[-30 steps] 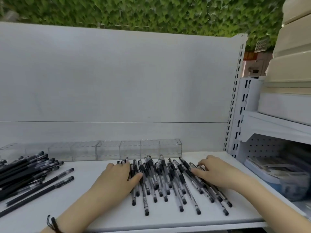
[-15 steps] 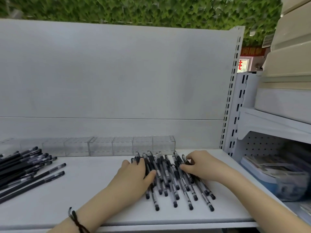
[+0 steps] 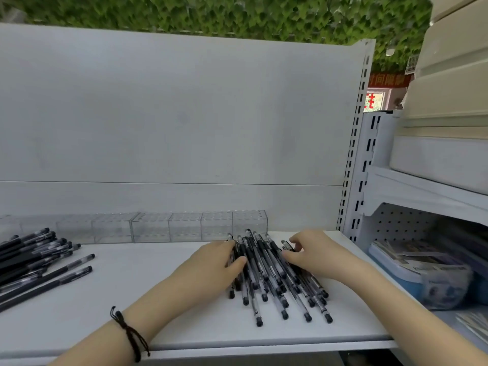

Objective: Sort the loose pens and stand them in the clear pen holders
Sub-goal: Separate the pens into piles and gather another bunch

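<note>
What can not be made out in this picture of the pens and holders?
Head view:
Left pen pile: cut off by the left edge.
Gathered pens: some hidden under the left hand and right hand; whether the right hand grips any is unclear.
Clear pen holders: holes too small to count.
Blue bin: contents blurred.

We find black-capped pens (image 3: 266,270) bunched flat at lower centre, a second pile (image 3: 29,257) at lower left, and clear pen holders (image 3: 184,227) in a row behind.
</note>
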Tool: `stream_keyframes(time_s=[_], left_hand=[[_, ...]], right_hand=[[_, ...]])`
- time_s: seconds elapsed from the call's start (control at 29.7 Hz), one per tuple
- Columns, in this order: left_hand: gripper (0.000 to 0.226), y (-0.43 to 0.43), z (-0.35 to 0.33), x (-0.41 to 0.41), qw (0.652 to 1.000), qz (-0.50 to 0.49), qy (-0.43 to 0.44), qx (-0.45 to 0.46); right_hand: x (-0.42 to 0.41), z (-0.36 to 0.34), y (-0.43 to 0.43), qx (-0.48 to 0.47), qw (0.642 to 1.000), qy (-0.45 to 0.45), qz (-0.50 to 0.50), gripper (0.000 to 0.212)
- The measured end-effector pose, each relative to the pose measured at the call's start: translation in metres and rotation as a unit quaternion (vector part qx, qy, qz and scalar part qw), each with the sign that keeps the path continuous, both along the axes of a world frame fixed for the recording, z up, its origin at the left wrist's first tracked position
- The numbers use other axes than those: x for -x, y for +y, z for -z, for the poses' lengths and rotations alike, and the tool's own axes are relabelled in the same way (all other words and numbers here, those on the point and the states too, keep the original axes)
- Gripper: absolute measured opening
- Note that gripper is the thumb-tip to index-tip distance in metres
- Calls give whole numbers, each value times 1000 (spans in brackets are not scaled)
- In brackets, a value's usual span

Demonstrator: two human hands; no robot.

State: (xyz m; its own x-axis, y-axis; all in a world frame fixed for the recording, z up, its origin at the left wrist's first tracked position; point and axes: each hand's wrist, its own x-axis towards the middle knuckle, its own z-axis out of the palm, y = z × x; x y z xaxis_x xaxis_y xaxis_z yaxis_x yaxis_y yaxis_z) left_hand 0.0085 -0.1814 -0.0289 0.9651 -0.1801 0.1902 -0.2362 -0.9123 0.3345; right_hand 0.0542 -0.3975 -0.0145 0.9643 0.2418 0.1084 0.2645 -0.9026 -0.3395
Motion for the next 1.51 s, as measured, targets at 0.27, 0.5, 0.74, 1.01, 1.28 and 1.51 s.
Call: stream_keyframes(time_s=[0.27,0.5,0.74,1.01,1.28,1.51], left_hand=[[47,16,4,2,998,-1,-41,-39],[37,24,6,6,996,4,-63,-67],[17,52,5,-10,937,25,-250,-241],[14,85,-8,-33,928,32,-258,-268],[31,60,-7,-46,975,56,-190,-99],[18,70,4,-46,991,42,-112,52]], right_hand=[[2,-1,-9,28,999,-24,-5,41],[3,-2,-7,97,994,-55,2,35],[6,-17,18,142,982,-126,-21,39],[-13,-29,72,170,981,-86,-25,47],[-43,-29,93,141,989,22,27,50],[-52,-24,86,-36,997,68,-4,48]])
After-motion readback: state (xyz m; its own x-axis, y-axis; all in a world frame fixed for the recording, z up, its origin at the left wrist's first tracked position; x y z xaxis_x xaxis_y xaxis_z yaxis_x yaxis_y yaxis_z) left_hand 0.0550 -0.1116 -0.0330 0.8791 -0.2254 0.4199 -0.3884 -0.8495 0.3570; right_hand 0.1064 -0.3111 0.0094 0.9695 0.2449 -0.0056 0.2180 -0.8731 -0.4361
